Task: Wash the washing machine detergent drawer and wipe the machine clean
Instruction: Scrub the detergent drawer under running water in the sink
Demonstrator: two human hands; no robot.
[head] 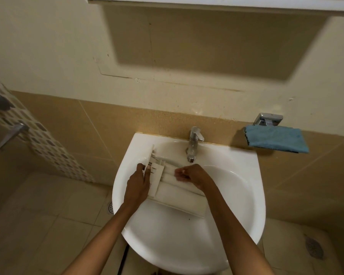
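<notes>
The white plastic detergent drawer [175, 192] lies across the basin of a white sink [236, 211], its compartment end toward the left rim. My left hand [138, 185] grips that left end, fingers wrapped over the dividers. My right hand [191, 175] rests on the drawer's middle with fingers curled down against the plastic, just below the tap's spout. The chrome tap [194, 143] stands at the back of the sink; I cannot tell whether water is running. The washing machine is not in view.
A blue cloth [276, 138] lies on a chrome wall holder [268, 119] right of the sink. A cabinet underside [207, 2] hangs above. A door handle [10, 134] and mosaic tile strip are at left. A floor drain [110, 207] sits beside the sink.
</notes>
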